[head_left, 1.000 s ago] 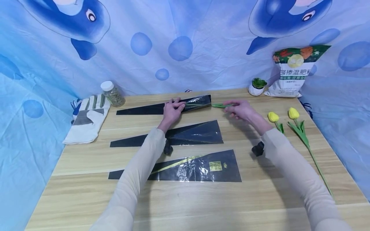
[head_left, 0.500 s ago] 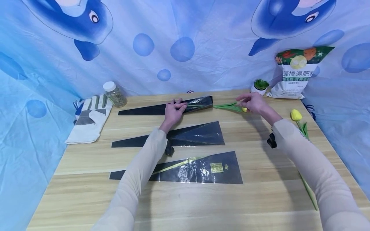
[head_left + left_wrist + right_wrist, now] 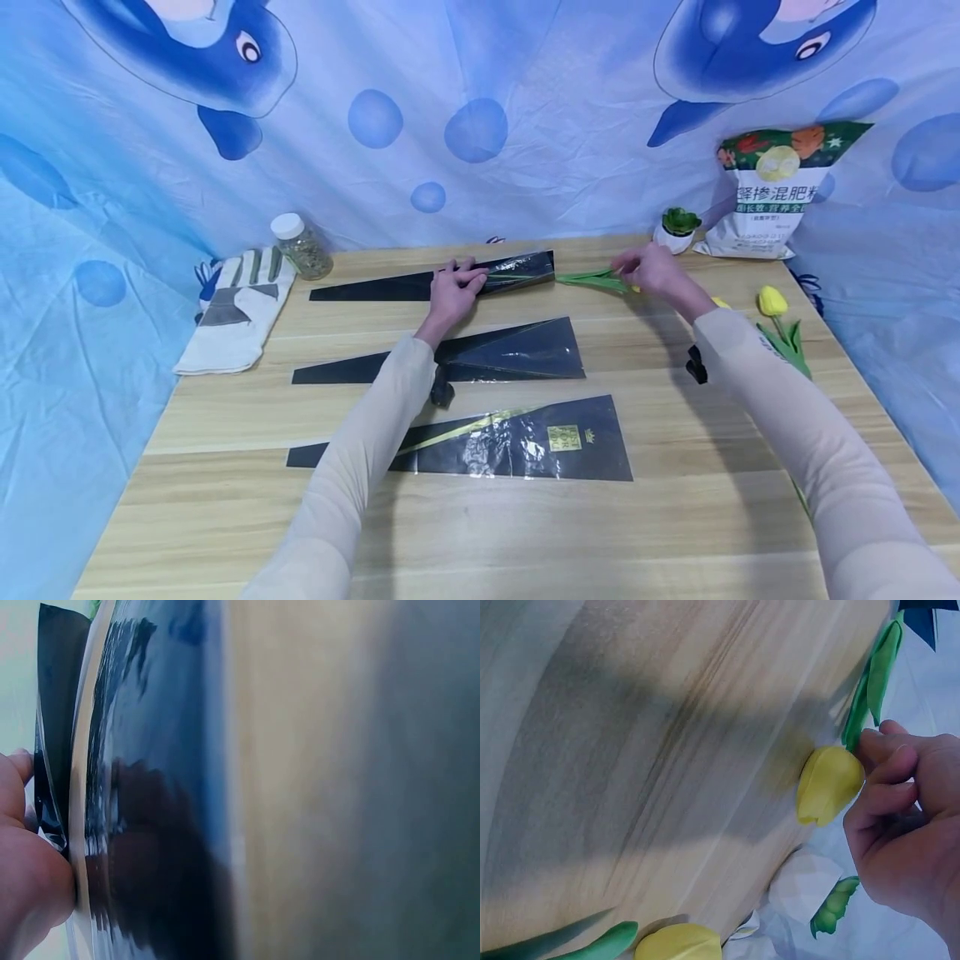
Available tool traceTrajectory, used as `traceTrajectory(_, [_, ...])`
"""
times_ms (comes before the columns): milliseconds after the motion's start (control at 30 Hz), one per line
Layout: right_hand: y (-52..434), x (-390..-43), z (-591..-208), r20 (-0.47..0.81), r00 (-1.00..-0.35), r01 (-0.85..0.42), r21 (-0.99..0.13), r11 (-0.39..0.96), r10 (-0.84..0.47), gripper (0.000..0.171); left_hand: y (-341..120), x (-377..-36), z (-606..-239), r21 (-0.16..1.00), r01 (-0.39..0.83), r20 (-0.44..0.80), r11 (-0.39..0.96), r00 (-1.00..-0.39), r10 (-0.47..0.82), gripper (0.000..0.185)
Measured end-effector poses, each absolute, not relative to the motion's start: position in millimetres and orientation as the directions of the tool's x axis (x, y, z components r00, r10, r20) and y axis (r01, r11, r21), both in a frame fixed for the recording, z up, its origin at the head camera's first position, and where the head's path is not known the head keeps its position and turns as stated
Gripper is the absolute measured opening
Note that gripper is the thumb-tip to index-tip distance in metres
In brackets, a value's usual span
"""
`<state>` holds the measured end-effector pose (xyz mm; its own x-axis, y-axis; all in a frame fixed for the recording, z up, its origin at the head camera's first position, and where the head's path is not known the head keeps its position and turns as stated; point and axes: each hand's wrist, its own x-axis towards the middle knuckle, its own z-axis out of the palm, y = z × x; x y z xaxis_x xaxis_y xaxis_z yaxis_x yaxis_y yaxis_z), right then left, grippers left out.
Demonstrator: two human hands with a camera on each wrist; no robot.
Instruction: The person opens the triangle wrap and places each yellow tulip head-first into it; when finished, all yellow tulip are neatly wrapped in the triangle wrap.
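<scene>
fingers (image 3: 889,761) of the right hand (image 3: 651,271) curl round a yellow tulip (image 3: 828,784), just right of the far black sleeve (image 3: 480,279). left hand (image 3: 452,289) fingers press that sleeve's mouth flat on the wooden surface (image 3: 480,517). the tulip's stem is partly hidden inside the sleeve. behind the sleeve hangs a blue whale cloth (image 3: 480,125).
</scene>
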<state>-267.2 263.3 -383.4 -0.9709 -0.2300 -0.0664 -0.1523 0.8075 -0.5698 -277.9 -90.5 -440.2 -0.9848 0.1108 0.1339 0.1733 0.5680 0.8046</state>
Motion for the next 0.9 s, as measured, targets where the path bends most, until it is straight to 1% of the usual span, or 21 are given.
traceTrajectory(233, [256.8,-267.6,-383.1,-0.097,-0.968,-0.176,-0.393,0.902,-0.231,0.030,-91.1,-278.5,-441.1,0.805,0.187,0.148,0.564,-0.982,0.115,0.024])
traceTrajectory(367, [255.7,-267.8,-383.2,-0.094,-0.969,-0.179,-0.360,0.916,-0.226,0.029,-91.4,-277.7,-440.2,0.798,0.191,0.145,0.571,-0.981,0.126,0.024])
traceTrajectory(667, [252.5,-264.8,-369.9,-0.034,-0.972,-0.212,-0.306,0.928,-0.233,0.027,-90.6,-275.7,-438.3,0.766,0.215,0.143,0.606,-0.976,0.167,0.025])
traceTrajectory(900, [248.3,-263.3,-364.8,0.005,-0.962,-0.262,-0.284,0.922,-0.272,0.022,-88.0,-275.1,-437.9,0.758,0.229,0.148,0.610,-0.972,0.182,0.025])
